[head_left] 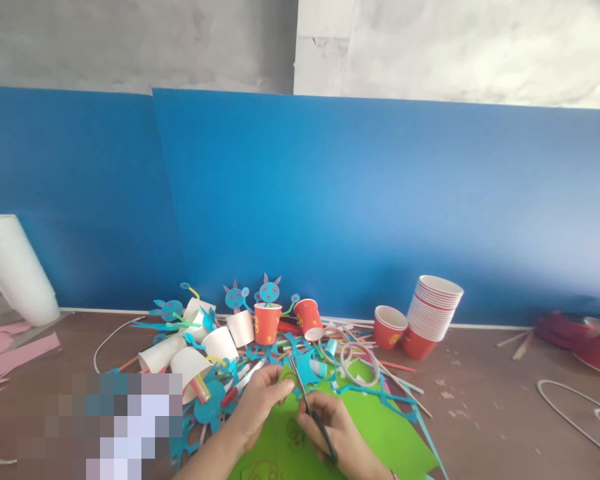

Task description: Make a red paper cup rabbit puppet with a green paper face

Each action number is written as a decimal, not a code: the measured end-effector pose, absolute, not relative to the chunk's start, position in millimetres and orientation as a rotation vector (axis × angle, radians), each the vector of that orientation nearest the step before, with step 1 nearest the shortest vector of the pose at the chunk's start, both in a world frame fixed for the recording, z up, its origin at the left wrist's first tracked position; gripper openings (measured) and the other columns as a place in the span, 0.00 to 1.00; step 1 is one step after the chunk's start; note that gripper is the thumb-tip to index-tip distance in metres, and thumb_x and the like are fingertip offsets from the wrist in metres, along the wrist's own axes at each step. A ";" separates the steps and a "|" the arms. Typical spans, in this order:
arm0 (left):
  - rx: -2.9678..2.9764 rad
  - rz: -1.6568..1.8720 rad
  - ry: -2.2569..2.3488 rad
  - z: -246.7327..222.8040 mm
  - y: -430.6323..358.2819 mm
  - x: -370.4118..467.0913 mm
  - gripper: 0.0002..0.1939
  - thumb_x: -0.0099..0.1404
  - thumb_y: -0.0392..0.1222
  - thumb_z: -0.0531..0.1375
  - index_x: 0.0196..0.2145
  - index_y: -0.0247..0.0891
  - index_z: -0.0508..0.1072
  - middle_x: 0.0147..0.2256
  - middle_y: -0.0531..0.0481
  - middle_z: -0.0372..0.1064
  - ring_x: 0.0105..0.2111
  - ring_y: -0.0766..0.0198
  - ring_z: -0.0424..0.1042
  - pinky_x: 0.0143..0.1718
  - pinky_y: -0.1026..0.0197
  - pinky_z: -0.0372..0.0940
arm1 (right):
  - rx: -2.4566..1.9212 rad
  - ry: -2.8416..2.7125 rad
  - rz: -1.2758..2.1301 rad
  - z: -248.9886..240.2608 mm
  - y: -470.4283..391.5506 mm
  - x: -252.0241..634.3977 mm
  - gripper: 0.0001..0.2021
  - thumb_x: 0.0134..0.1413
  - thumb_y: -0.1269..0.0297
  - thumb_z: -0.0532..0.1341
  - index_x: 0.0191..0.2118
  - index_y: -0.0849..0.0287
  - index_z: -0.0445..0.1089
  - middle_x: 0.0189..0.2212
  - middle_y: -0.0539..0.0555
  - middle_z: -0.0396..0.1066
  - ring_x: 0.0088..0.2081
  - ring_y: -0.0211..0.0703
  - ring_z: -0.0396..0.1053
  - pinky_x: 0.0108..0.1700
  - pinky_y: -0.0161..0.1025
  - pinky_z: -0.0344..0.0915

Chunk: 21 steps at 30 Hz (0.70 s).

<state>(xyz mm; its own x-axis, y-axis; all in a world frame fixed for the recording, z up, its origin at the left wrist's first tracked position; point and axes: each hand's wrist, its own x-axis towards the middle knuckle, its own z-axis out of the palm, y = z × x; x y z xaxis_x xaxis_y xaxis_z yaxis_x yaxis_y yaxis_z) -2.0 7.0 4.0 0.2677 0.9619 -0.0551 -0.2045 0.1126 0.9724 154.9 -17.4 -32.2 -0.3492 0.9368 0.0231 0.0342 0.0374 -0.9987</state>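
My left hand [260,403] pinches a small green paper piece [286,381] between thumb and fingers. Close beside it on the right, my right hand [330,427] is wrapped round black-handled scissors [321,433], whose blades point up and left, at the edge of the green piece. Beneath both hands lies green paper [380,427] with drawn reddish outlines. Blue paper cutouts [207,403] and a red marker [236,392] lie left of my left hand. Whether the blades are apart is too small to tell.
Behind my hands stand a red cup [267,325] with a blue cat-face cutout [269,291], and several white cups [220,342]. A tall cup stack [433,313] is at right, white bowls [17,270] at far left. Pink paper [20,357] and a white cord [570,413] lie on the brown table [480,373].
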 end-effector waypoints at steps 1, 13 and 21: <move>1.094 1.055 0.896 3.1 7.2 -2.1 0.11 0.50 0.43 0.63 0.21 0.35 0.66 0.18 0.59 0.56 0.22 0.70 0.51 0.26 0.65 0.47 | -1.026 -1.511 1.425 -32.1 -17.2 154.9 0.19 0.47 0.48 0.65 0.26 0.59 0.62 0.14 0.40 0.53 0.12 0.26 0.46 0.13 0.27 0.45; 1.113 1.067 0.889 2.6 5.9 -1.9 0.10 0.53 0.45 0.63 0.26 0.35 0.69 0.22 0.55 0.65 0.24 0.67 0.59 0.30 0.64 0.55 | -1.078 -1.489 1.420 -35.3 -15.6 154.2 0.18 0.45 0.50 0.66 0.26 0.60 0.63 0.14 0.41 0.55 0.12 0.26 0.47 0.13 0.27 0.46; 1.137 1.034 0.848 5.6 3.7 -0.5 0.09 0.54 0.43 0.62 0.24 0.34 0.69 0.20 0.53 0.67 0.23 0.67 0.62 0.30 0.63 0.56 | -1.001 -1.476 1.437 -29.9 -18.1 151.7 0.19 0.44 0.50 0.66 0.27 0.60 0.62 0.15 0.42 0.55 0.14 0.28 0.51 0.16 0.27 0.50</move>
